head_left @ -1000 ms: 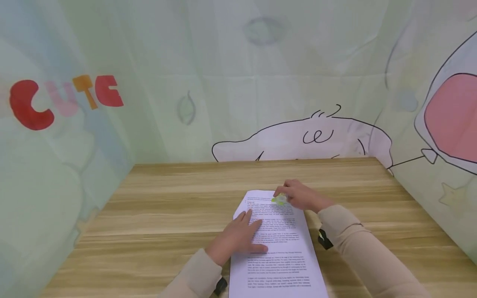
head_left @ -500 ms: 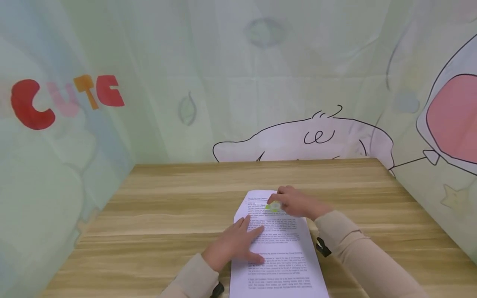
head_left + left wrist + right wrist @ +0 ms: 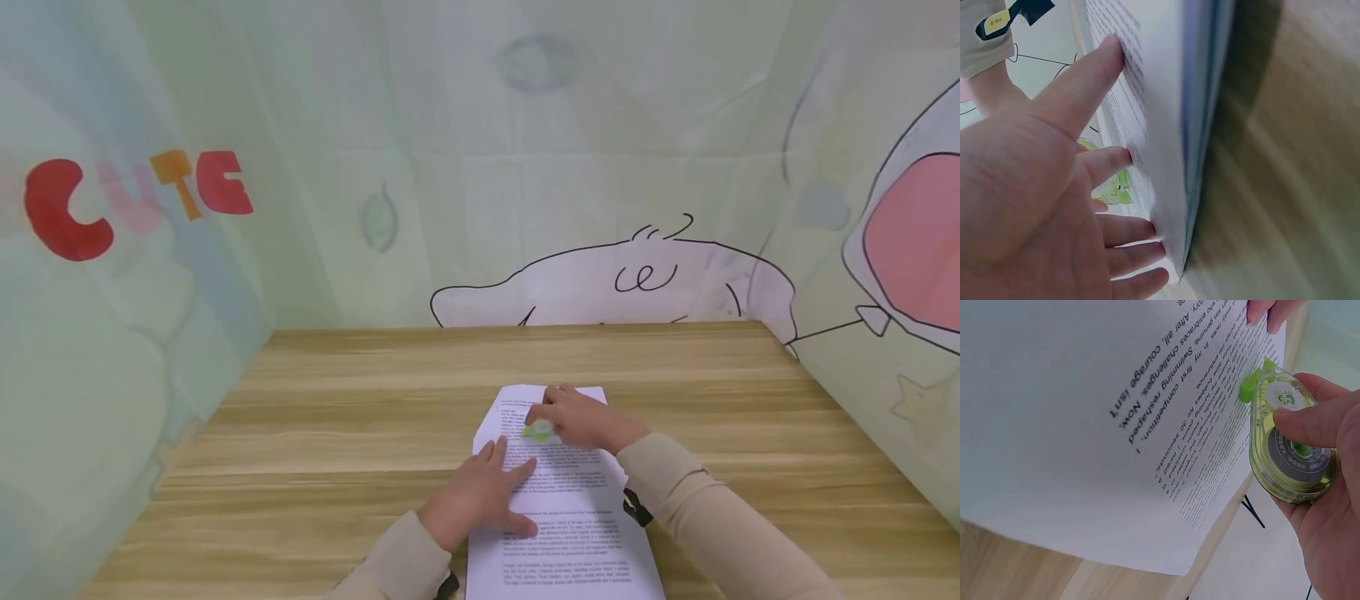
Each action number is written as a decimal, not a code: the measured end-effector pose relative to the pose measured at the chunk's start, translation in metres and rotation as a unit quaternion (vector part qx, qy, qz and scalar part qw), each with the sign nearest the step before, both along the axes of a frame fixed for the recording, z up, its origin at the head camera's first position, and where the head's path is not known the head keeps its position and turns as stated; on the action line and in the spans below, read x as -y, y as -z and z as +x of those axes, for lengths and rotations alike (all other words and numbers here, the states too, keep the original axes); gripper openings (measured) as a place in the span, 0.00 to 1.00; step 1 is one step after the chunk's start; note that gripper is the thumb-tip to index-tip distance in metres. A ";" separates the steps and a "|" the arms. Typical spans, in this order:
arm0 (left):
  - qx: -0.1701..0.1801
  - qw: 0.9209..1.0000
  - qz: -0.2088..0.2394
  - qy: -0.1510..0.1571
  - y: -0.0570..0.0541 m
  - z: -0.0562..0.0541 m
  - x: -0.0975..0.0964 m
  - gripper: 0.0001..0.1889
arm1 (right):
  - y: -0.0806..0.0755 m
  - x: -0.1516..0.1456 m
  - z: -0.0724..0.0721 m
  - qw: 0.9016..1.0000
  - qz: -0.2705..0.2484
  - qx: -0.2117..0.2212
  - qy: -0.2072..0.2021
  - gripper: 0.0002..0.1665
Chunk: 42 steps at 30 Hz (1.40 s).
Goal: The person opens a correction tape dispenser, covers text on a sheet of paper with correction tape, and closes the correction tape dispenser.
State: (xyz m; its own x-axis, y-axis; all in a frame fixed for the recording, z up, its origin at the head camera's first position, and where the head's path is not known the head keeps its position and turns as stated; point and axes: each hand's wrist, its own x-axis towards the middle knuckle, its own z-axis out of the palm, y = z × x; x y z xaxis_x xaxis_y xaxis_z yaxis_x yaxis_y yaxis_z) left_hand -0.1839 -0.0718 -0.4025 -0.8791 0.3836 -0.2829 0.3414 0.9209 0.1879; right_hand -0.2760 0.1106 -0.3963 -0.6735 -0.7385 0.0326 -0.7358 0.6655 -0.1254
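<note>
The left hand (image 3: 480, 496) lay on the left part of a printed paper (image 3: 558, 500), its 5 fingers spread and released, their tips resting against the page. In the left wrist view the thumb reached over lines of text, and the paper's edge showed more than 1 layer.

The right hand (image 3: 577, 418) grasped a correction tape (image 3: 1284, 461), with the thumb pressed on 1 flat side of its clear, green-tinted case and fingers curled behind. The tape was over the upper half of the text, beyond the left hand's fingertips. Its green tip pointed at the page; whether the 2 touched could not be told. A small green piece stood out beside the tip.

The paper lay lengthwise on a wood-grain table (image 3: 360, 417), its near end running out of the head view. Both arms wore beige sleeves (image 3: 675, 475). Behind the table hung a pale green cloth (image 3: 465, 167) with 4 letters (image 3: 131, 204) reading CUTE on the left, an outlined cartoon animal (image 3: 577, 283) at the back, and a pink balloon (image 3: 918, 242) above a star (image 3: 918, 398) on the right.
</note>
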 end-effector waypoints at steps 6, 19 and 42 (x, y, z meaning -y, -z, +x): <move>-0.003 1.000 -0.005 -0.001 0.001 0.001 -0.001 0.45 | -0.001 0.002 0.001 1.000 0.007 0.006 0.008 0.25; -0.002 1.000 -0.006 0.003 0.003 0.003 -0.002 0.45 | -0.002 0.004 0.004 1.000 0.010 0.013 0.004 0.25; -0.010 0.999 -0.007 0.041 0.001 0.017 0.003 0.37 | -0.002 0.000 0.022 1.000 0.008 0.001 -0.025 0.26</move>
State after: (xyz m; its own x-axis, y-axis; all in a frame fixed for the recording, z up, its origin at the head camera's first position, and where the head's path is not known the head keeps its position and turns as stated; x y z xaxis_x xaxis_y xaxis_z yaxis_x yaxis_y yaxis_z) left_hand -0.1667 -0.0749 -0.4037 -0.8508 0.4505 -0.2706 0.4191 0.8923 0.1680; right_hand -0.2543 0.1106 -0.3940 -0.6365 -0.7710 0.0193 -0.7673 0.6306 -0.1167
